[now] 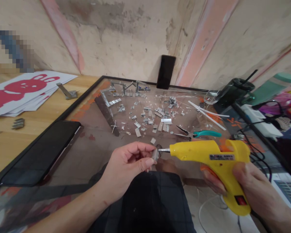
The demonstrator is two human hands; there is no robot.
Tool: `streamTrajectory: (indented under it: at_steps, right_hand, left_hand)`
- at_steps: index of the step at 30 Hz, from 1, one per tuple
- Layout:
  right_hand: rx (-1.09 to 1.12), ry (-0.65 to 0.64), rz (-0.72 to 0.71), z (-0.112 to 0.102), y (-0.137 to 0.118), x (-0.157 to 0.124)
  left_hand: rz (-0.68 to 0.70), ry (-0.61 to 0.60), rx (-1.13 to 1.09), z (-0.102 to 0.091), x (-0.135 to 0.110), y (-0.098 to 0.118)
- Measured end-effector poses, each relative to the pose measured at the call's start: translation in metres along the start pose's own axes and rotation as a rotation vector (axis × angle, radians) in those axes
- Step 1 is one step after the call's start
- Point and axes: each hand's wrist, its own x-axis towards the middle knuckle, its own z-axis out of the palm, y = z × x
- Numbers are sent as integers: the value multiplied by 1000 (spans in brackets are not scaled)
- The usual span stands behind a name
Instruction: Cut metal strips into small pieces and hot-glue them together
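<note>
Pinched between the thumb and fingers of my left hand (129, 165) is a small grey piece (155, 154), perhaps card. My right hand (253, 181) is wrapped round the handle of a yellow hot glue gun (199, 150), its fingers at the orange trigger. The gun's metal nozzle (164, 150) points left and meets, or nearly meets, the edge of the grey piece. Just beyond my left fingertips lies a loose grey chip (153, 140). Teal-handled pliers (207, 133) lie behind the gun, jaws to the left.
Many grey scraps (160, 112) and small built grey frames (131, 89) cover the glass top. White glue sticks (210, 116) lie right. One phone (40, 152) lies left; another phone (166, 72) leans on the wall. A dark cup (234, 94) and cables (254, 142) crowd the right edge.
</note>
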Motion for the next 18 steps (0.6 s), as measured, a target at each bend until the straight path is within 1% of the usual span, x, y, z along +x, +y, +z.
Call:
streamTrajectory:
  at_steps: [3, 4, 7, 10, 14, 18]
  right_hand:
    - [105, 47, 99, 2, 0, -2]
    - [126, 47, 113, 3, 1, -3]
    - [171, 7, 114, 5, 1, -5]
    - [191, -3, 120, 5, 0, -5]
    - [182, 16, 98, 7, 0, -4]
    - [188, 70, 106, 6, 1, -3]
  left_hand:
    - [3, 4, -19, 0, 0, -2]
    - [2, 6, -25, -1, 1, -2]
    - [-11, 14, -35, -1, 1, -4]
    - [-23, 9, -60, -2, 2, -6]
    - [-13, -6, -74, -3, 1, -6]
    - [-4, -26, -66, -2, 1, -7]
